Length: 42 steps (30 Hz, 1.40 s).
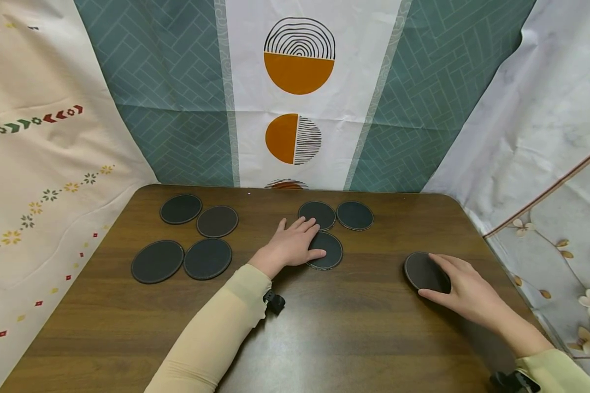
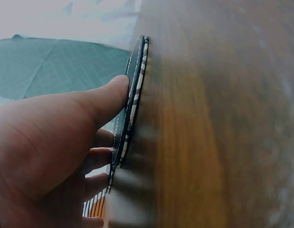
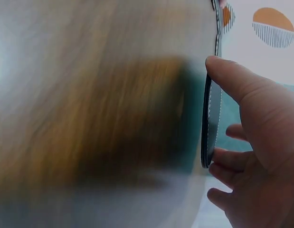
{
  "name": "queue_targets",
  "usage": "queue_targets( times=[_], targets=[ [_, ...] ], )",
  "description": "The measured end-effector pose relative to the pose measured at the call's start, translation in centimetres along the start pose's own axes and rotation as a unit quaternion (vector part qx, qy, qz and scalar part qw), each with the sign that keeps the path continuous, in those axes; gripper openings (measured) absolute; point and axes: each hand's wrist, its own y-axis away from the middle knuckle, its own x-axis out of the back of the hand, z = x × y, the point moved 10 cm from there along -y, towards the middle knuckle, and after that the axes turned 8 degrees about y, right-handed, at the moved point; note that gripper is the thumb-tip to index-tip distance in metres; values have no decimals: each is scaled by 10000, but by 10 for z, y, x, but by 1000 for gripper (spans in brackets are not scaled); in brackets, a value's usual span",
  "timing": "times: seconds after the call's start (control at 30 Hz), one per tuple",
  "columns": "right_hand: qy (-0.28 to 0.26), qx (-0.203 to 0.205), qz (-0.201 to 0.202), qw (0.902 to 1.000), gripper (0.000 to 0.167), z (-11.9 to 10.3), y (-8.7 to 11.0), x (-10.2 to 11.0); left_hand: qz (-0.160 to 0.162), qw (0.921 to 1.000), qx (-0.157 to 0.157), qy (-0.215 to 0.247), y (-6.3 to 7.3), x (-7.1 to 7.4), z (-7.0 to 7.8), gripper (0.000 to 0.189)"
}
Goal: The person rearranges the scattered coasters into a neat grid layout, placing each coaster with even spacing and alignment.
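Observation:
Three round black coasters are grouped right of the middle: one at the back left, one at the back right and one in front. My left hand reaches over this group with its fingers extended. Its thumb lies on the front coaster, whose stitched, patterned edge shows in the left wrist view. The other fingertips overlap the back-left coaster. Farther right, my right hand grips another black coaster by its rim, thumb on the near side and fingers on the far side.
On the left of the brown wooden table lie several more black coasters, such as the front-left one. A patterned cloth hangs along the back edge. Further cloths hang at the left and right sides.

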Motion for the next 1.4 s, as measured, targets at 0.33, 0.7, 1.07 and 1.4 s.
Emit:
queue_targets(
  times=[0.33, 0.7, 1.07, 1.4],
  targets=[
    [-55, 356, 145, 9992, 95, -32, -25, -5, -17, 10000, 21, -19, 0, -1, -1, 86],
    [-9, 526, 158, 9985, 92, -50, -48, -12, 3, 10000, 23, -55, 0, -1, -2, 85],
    [38, 503, 86, 9987, 94, -59, -62, -20, 8, 10000, 34, -18, 0, 0, -1, 85],
    [24, 504, 91, 9987, 93, -70, -75, -25, -10, 10000, 31, -46, -1, -1, 0, 85]
  ],
)
